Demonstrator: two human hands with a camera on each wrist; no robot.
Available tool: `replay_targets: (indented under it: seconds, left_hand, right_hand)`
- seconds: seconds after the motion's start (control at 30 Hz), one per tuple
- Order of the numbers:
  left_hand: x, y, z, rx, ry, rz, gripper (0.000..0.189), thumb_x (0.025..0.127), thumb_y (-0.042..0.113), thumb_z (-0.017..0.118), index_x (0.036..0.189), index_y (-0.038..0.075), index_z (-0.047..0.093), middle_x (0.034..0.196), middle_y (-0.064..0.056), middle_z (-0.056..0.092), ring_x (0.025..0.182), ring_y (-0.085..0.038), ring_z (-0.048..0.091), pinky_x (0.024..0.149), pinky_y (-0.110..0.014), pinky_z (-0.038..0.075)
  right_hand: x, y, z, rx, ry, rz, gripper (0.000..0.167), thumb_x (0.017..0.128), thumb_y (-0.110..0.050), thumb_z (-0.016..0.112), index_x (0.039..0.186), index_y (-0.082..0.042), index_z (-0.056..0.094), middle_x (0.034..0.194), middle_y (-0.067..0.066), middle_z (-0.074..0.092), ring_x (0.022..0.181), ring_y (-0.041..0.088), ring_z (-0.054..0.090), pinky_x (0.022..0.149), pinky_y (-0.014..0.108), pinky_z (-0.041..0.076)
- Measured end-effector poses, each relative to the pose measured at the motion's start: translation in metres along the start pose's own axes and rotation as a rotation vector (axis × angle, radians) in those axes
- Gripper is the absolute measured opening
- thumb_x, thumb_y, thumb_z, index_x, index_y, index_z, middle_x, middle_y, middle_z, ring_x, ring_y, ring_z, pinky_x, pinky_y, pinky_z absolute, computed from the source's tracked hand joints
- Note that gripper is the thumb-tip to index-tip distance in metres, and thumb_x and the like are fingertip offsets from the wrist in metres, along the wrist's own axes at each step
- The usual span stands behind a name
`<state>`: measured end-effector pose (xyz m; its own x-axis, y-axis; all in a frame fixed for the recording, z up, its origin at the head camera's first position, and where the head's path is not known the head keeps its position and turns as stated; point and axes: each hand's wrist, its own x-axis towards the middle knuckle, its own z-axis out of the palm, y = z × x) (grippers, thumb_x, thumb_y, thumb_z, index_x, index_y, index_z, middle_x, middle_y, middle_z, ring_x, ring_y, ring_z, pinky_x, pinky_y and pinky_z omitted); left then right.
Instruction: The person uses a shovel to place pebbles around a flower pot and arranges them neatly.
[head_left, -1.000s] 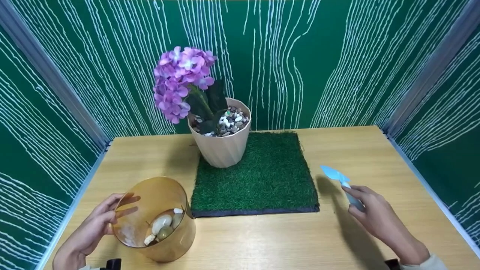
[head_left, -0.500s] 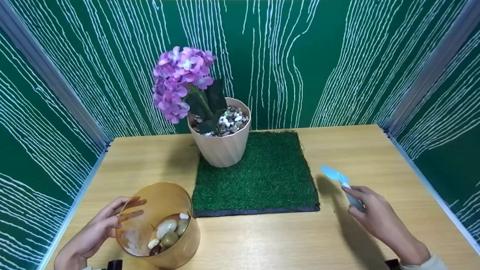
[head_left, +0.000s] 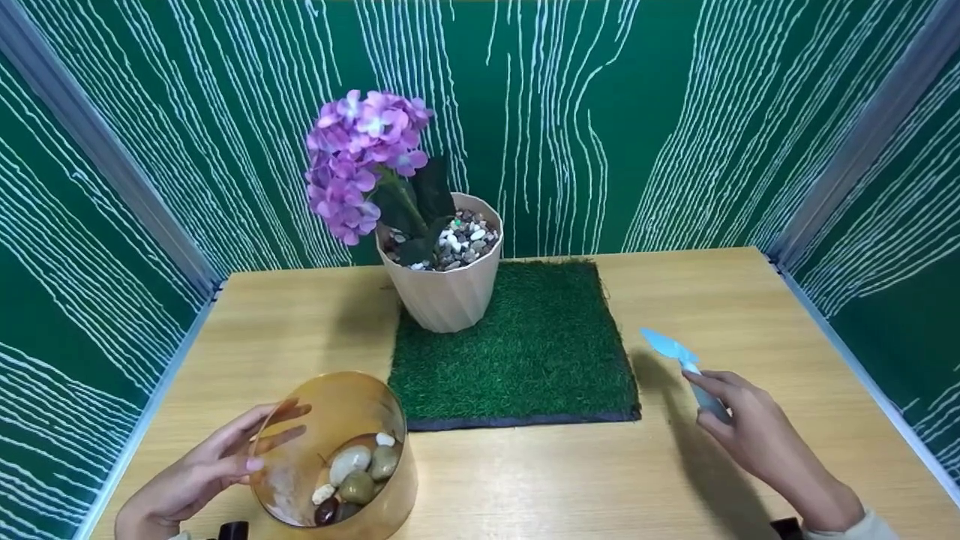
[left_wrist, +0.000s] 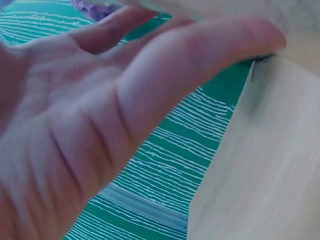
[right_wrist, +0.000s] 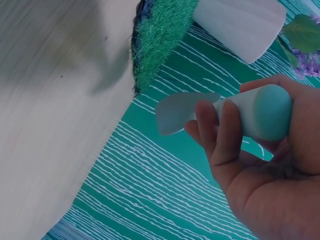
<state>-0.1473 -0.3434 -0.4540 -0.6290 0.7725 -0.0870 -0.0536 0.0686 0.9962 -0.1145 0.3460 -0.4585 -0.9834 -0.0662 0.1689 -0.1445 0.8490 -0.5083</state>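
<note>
The Amber Container Stood at the Left, the Trowel Was Held at the Far Right

The left grip (head_left: 191, 476) was spread rather wide, with its fingers nearly straight, against the left side of an amber container (head_left: 396, 499). This container was translucent, stood on the wooden tabletop (head_left: 480, 484) close to the person, and had several stones (head_left: 358, 487) at its bottom. Whether its right side touched the artificial grass mat (head_left: 517, 367) I could not tell.

Farther back, a purple hydrangea (head_left: 367, 161) leaned to the left out of a pale pot (head_left: 442, 300), which was filled with small pebbles (head_left: 459, 244) and stood on the rear left part of the mat.

To the right of the mat, a light blue trowel (head_left: 669, 347) was raised over the tabletop, and the right grip (head_left: 769, 439) was closed around its handle. Its long axis ran slantwise, blade forward and to the left, handle back toward the person. In my judgement, one relation mattered most: the container lay left of this blade and nearer to the person, well apart, so the blade did not point at it. The left grip was clearly the nearer one to the container.
</note>
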Motion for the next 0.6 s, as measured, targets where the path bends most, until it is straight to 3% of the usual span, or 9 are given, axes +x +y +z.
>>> replay_targets:
  seconds: [0.03,0.1,0.2,0.3,0.43,0.6]
  left_hand:
    - [0.000,-0.001,0.000,0.010,0.006,-0.019,0.076,0.116,0.003,0.037,0.175,0.051,0.032,0.176,0.033,0.039,0.157,0.007,0.047,0.121,-0.091,0.035]
    - [0.001,-0.002,0.002,0.009,0.015,-0.046,0.075,0.116,0.007,0.043,0.175,0.052,0.031,0.175,0.034,0.039,0.156,0.008,0.047,0.126,-0.085,0.038]
    - [0.004,-0.003,0.006,-0.024,-0.006,-0.024,0.075,0.117,0.012,0.051,0.178,0.049,0.027,0.177,0.031,0.038,0.158,0.007,0.046,0.131,-0.055,0.049]
    - [0.007,-0.003,0.009,-0.085,-0.042,0.012,0.076,0.117,0.014,0.057,0.179,0.045,0.025,0.180,0.027,0.037,0.161,0.006,0.043,0.126,-0.033,0.052]
    - [0.011,-0.002,0.013,-0.124,-0.051,0.029,0.076,0.117,0.016,0.062,0.179,0.042,0.026,0.180,0.025,0.039,0.161,0.005,0.043,0.125,-0.032,0.053]
    - [0.016,-0.001,0.018,-0.100,-0.050,0.075,0.076,0.117,0.018,0.064,0.180,0.037,0.026,0.181,0.022,0.038,0.162,0.004,0.043,0.124,-0.032,0.053]
  right_hand:
    - [0.000,-0.001,0.000,0.004,-0.006,0.005,0.049,0.093,0.010,0.073,0.143,0.009,0.072,0.138,0.040,0.069,0.099,0.037,0.071,0.075,0.041,0.062]
    - [0.000,-0.002,-0.001,0.015,-0.017,0.014,0.049,0.094,0.010,0.073,0.143,0.007,0.073,0.138,0.040,0.069,0.095,0.032,0.069,0.072,0.032,0.058]
    - [0.001,-0.003,-0.001,0.032,-0.029,0.020,0.045,0.096,0.010,0.072,0.140,0.006,0.075,0.137,0.040,0.070,0.091,0.027,0.066,0.068,0.025,0.052]
    - [0.002,-0.004,-0.001,0.054,-0.028,0.014,0.039,0.096,0.012,0.071,0.133,0.007,0.079,0.133,0.038,0.071,0.089,0.025,0.066,0.064,0.023,0.051]
    - [0.001,-0.007,-0.003,0.081,-0.054,0.036,0.033,0.096,0.011,0.069,0.126,0.005,0.083,0.124,0.031,0.074,0.086,0.020,0.063,0.061,0.023,0.050]
    - [0.002,-0.010,-0.008,0.132,-0.150,0.113,0.031,0.102,0.005,0.069,0.130,0.004,0.081,0.122,0.024,0.073,0.085,0.019,0.060,0.061,0.024,0.051]
